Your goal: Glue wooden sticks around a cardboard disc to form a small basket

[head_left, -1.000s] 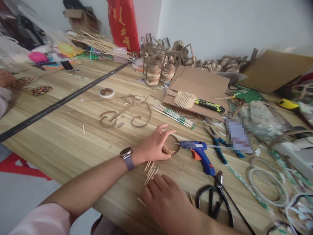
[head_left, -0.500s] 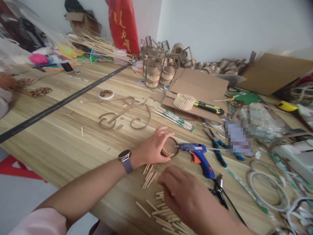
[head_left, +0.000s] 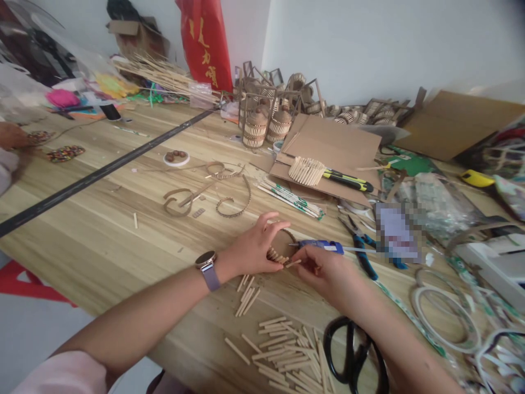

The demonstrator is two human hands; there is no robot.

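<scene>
My left hand [head_left: 251,244] is curled around the edge of a small round brown base [head_left: 283,241] with a row of short sticks [head_left: 275,255] along its near side. Between the fingertips of my right hand [head_left: 326,268] is a short wooden stick [head_left: 294,263], held at the base's near right edge. Behind that hand lies a blue glue gun [head_left: 328,246], its nozzle by the base and its handle hidden. Below my hands are a loose pile of wooden sticks [head_left: 283,350], a small row of sticks [head_left: 248,298] and black-handled scissors [head_left: 353,350], partly under my right forearm.
Pliers [head_left: 361,246], tape rolls [head_left: 447,317] and a plastic bag [head_left: 435,202] lie to the right. Beyond are cardboard [head_left: 332,142] with a utility knife [head_left: 348,179], curled brown strips [head_left: 235,202] and several small stick lanterns [head_left: 255,128]. Another person's hand [head_left: 12,135] is at far left.
My right hand has moved up from the stick pile to the round base, bringing a stick. The scissors and more of the pile have come into view. My left hand keeps its hold.
</scene>
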